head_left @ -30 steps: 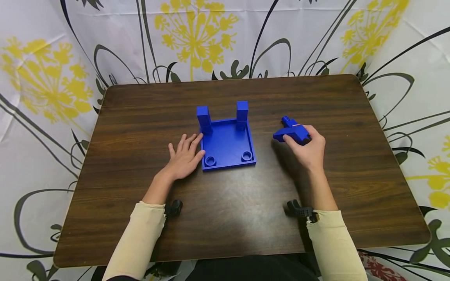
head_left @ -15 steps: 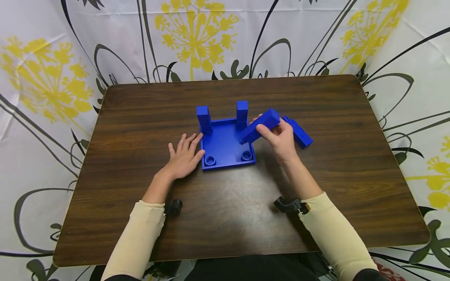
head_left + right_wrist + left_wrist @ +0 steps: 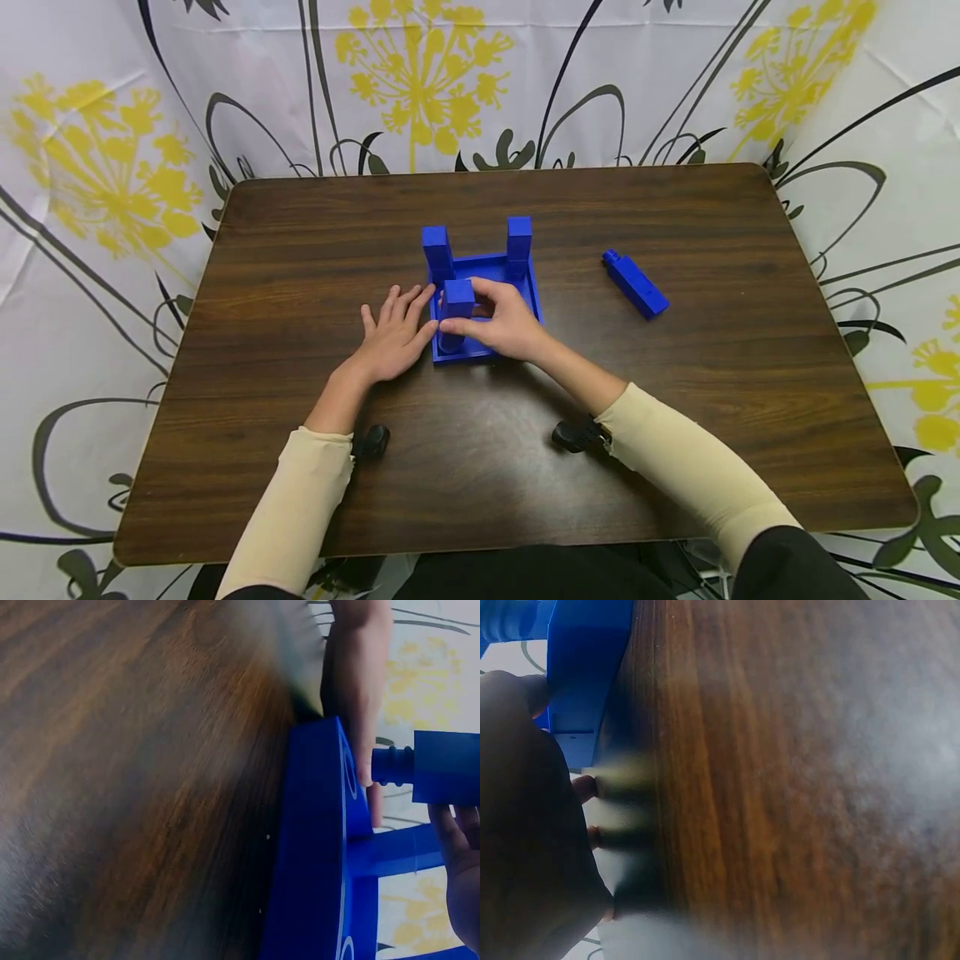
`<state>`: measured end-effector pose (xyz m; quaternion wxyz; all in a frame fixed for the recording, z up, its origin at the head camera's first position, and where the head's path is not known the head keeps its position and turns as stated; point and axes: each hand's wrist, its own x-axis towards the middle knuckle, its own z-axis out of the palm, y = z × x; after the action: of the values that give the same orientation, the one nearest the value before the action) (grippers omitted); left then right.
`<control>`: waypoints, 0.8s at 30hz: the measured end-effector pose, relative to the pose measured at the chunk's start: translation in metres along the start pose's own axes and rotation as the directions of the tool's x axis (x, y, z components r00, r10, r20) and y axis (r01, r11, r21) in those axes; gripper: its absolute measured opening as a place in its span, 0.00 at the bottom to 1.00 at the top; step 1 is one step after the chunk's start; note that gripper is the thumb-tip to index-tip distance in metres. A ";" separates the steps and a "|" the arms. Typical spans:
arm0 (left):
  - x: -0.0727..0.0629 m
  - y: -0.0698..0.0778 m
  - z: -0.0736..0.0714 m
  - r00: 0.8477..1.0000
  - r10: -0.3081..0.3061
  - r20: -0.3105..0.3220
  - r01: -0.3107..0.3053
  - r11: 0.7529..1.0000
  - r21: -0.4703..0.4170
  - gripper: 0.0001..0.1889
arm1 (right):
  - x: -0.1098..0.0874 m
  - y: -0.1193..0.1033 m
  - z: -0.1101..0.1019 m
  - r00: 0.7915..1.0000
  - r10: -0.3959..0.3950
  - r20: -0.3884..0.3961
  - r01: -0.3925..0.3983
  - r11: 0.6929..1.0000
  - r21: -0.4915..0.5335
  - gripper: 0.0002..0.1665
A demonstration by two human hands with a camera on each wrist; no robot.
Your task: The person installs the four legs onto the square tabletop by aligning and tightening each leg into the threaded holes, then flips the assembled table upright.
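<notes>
From where I stand, a person's right hand (image 3: 510, 321) grasps a blue post (image 3: 459, 298), its threaded end (image 3: 394, 765) just above the ring (image 3: 350, 772) at the near-left corner of a blue tray (image 3: 491, 267). The left hand (image 3: 393, 337), fingers spread and gripping nothing, touches the tray's left edge. 2 posts (image 3: 436, 246) stand at its far corners; 1 loose post (image 3: 636, 286) lies between tray and the table's (image 3: 712, 375) right edge.

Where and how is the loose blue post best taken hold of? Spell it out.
Probably mid-body on the loose blue post, pinching its long straight sides from above: it lies lengthwise on the table, with open space beside it. Leave free its narrower end, which points toward the table's far edge.
</notes>
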<state>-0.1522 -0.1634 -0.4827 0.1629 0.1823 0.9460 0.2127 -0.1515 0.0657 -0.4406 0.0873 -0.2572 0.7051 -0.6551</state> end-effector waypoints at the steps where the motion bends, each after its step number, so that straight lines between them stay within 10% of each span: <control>1: 0.000 0.000 0.000 1.000 0.005 -0.001 -0.005 1.000 0.003 0.34 | 0.001 0.000 0.001 1.000 0.007 0.011 -0.007 1.000 -0.024 0.21; 24: 0.000 -0.001 0.000 1.000 0.010 0.009 -0.010 1.000 0.020 0.33 | 0.015 0.008 0.004 0.975 -0.018 0.220 0.050 0.989 -0.140 0.28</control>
<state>-0.1523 -0.1645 -0.4833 0.1640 0.1895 0.9465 0.2032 -0.1643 0.0551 -0.4461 0.1341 -0.3453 0.7322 -0.5716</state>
